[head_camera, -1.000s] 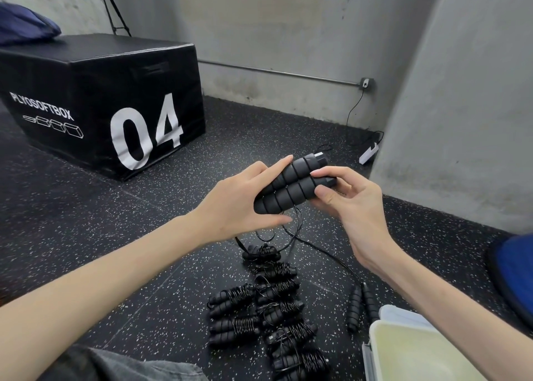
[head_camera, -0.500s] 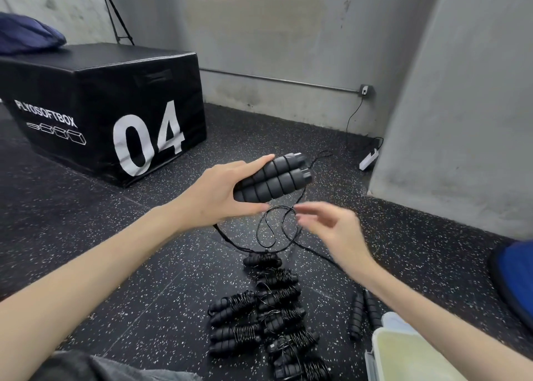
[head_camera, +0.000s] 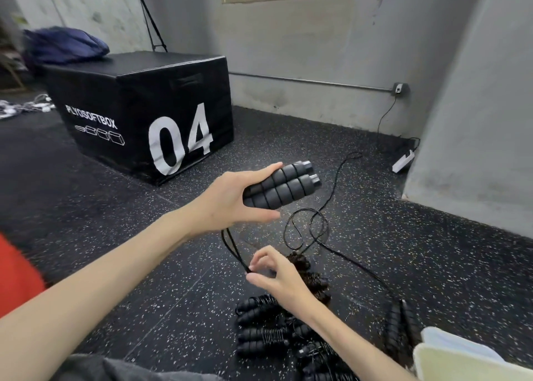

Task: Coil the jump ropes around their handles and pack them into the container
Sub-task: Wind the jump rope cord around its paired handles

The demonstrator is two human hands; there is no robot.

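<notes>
Container (head_camera: 473,363) cut off at 5 o'clock corner, pale, contents unseen. Coiled ropes (head_camera: 262,331) at 6 o'clock partly hidden behind right forearm. Left hand (head_camera: 230,199) grips two ribbed black foam handles (head_camera: 281,188) at centre. Right hand (head_camera: 277,274) pinches thin black cord (head_camera: 311,230) below; loops trail toward 2 o'clock.

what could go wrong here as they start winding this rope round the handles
1. The loose rope lies in crossing loops on the floor, so pulling it in could draw a knot.
2. It trails beside the coiled ropes and the uncoiled pair of handles, and might snag or drag them.
3. The left hand holds both handles near one end only; as the right hand, pinching the rope, pulls, they could slip or splay.
</notes>
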